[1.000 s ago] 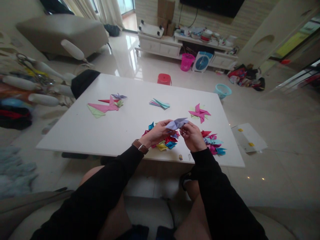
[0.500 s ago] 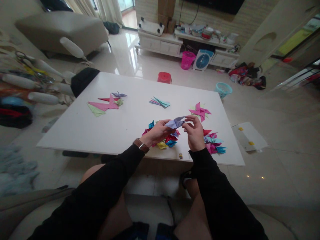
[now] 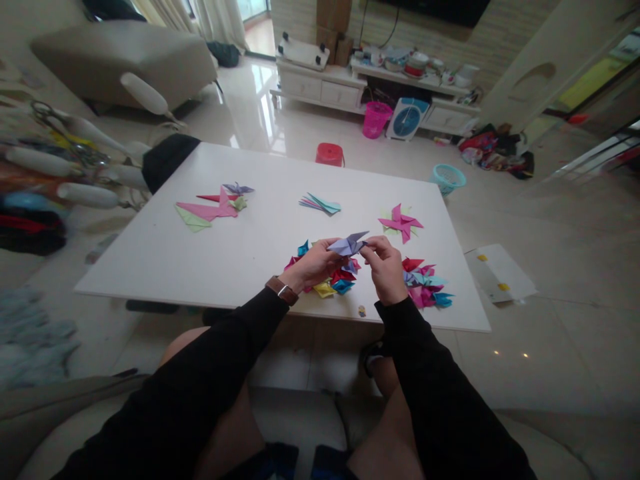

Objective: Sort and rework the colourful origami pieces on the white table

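A lavender origami crane (image 3: 347,246) of folded paper is held above the white table (image 3: 240,260). My left hand (image 3: 319,263) grips its left side between thumb and fingers. At its right tip, the fingers of my right hand (image 3: 387,267) are pinched on the paper. Below my left hand lies a pile of colourful folded paper pieces (image 3: 325,289), partly hidden by the hand. Another pile of folded paper pieces (image 3: 425,283), in red, pink, teal and blue, rests just right of my right hand.
A pink paper pinwheel shape (image 3: 400,223) lies at the right back of the table. Folded strips (image 3: 320,204) sit at the middle back, and pink and green folded papers (image 3: 210,211) at the left. Beyond the table are a red stool (image 3: 329,155) and a teal basket (image 3: 448,177).
My right hand has drawn its fingers in and down, from spread near the crane's upper right point to pinching its right tip. My left hand keeps its hold.
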Action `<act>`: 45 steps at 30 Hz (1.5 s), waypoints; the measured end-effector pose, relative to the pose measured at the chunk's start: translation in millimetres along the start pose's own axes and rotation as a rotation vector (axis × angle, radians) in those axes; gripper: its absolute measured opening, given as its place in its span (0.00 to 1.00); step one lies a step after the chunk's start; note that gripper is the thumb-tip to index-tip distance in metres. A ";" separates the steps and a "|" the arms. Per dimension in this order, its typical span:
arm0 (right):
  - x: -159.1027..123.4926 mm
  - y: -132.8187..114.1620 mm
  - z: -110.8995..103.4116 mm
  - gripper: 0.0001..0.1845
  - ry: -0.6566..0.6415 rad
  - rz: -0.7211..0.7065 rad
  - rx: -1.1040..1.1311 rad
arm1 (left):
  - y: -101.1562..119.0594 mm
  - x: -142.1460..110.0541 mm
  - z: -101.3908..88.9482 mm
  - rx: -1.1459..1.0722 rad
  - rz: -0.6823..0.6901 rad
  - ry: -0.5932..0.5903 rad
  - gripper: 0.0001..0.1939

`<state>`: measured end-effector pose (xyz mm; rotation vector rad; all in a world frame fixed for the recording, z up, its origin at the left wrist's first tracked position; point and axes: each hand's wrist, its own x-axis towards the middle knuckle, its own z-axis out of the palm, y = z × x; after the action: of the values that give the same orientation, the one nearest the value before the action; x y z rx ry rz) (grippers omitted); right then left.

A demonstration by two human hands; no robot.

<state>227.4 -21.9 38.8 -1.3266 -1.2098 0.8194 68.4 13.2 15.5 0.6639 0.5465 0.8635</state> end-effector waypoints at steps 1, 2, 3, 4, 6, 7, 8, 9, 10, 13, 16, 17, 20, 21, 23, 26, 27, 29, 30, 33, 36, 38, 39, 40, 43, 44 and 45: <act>-0.1 -0.9 -0.9 0.09 0.020 -0.010 -0.001 | 0.1 0.0 -0.3 0.002 0.001 -0.003 0.15; -0.2 -1.8 -1.9 0.09 0.041 -0.022 -0.003 | 0.1 0.1 -0.6 0.004 0.005 -0.002 0.14; -0.3 -2.6 -3.0 0.08 0.062 -0.035 -0.007 | -0.1 0.3 -0.8 0.006 0.010 0.003 0.14; -0.4 -3.4 -4.1 0.08 0.081 -0.048 -0.010 | -0.2 0.8 -1.0 0.008 0.016 0.012 0.15; -1.0 -5.0 -5.8 0.07 0.107 -0.070 -0.015 | -0.6 2.0 -1.3 0.012 0.029 0.035 0.15; -1.4 -6.0 -6.1 0.06 0.112 -0.079 -0.012 | -0.8 2.6 -1.5 0.010 0.034 0.049 0.16; -2.0 -7.2 -6.0 0.05 0.112 -0.085 -0.006 | -0.8 3.1 -1.6 0.005 0.037 0.061 0.16; -2.7 -8.5 -5.5 0.05 0.108 -0.091 0.004 | -0.7 3.4 -1.6 -0.002 0.039 0.072 0.17; -3.3 -9.8 -4.8 0.04 0.102 -0.097 0.015 | -0.6 3.5 -1.6 -0.008 0.037 0.081 0.17; -4.9 -13.4 -2.3 0.05 0.082 -0.108 0.041 | -0.3 3.0 -1.4 -0.008 0.026 0.107 0.18; -5.4 -15.6 -1.2 0.06 0.072 -0.114 0.037 | -1.1 2.4 -1.9 -0.011 0.024 0.118 0.18; -5.4 -16.1 -1.1 0.06 0.069 -0.116 0.035 | -1.6 2.4 -2.1 -0.016 0.026 0.120 0.18; -5.6 -17.1 -1.1 0.07 0.060 -0.116 0.029 | -2.5 2.7 -2.7 -0.023 0.027 0.117 0.20; -5.6 -17.2 -1.0 0.07 0.059 -0.112 0.021 | -2.6 2.8 -2.7 -0.026 0.027 0.110 0.21; -5.6 -17.2 -0.7 0.08 0.060 -0.101 -0.001 | -2.4 2.7 -2.5 -0.036 0.029 0.092 0.23; -5.1 -16.3 -0.4 0.09 0.065 -0.092 -0.023 | -1.4 2.2 -1.8 -0.036 0.038 0.078 0.24; -4.9 -15.9 -0.5 0.09 0.067 -0.093 -0.031 | -1.0 1.9 -1.6 -0.032 0.039 0.073 0.23; -4.4 -15.0 -1.0 0.09 0.075 -0.098 -0.047 | -0.3 1.4 -1.4 -0.021 0.038 0.061 0.23; -4.2 -14.5 -1.2 0.09 0.081 -0.102 -0.054 | -0.2 1.3 -1.6 -0.018 0.036 0.056 0.23; -3.9 -13.2 -1.6 0.08 0.096 -0.116 -0.054 | -0.8 1.8 -3.1 -0.005 0.040 0.056 0.23; -3.8 -12.3 -1.4 0.08 0.094 -0.113 -0.030 | -2.2 2.9 -5.2 0.008 0.056 0.066 0.21; -3.9 -12.2 -1.1 0.08 0.088 -0.104 -0.017 | -2.5 3.3 -6.0 0.012 0.063 0.069 0.22; -3.9 -12.3 -1.0 0.08 0.084 -0.101 -0.015 | -2.4 3.4 -6.0 0.011 0.065 0.072 0.23; -4.1 -12.6 -0.9 0.08 0.077 -0.097 -0.014 | -2.2 3.4 -5.9 0.010 0.066 0.075 0.23; -4.8 -13.9 -1.0 0.08 0.053 -0.085 -0.012 | -1.4 3.1 -5.3 0.005 0.065 0.084 0.24; -5.1 -14.3 -1.1 0.08 0.046 -0.082 -0.010 | -1.2 3.0 -5.1 0.005 0.064 0.084 0.24; -5.5 -14.8 -1.2 0.08 0.040 -0.082 -0.008 | -1.2 2.9 -5.1 0.005 0.065 0.085 0.24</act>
<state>224.4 -29.4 52.4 -1.2860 -1.2287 0.7266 67.1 16.6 10.7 0.6552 0.6060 0.9548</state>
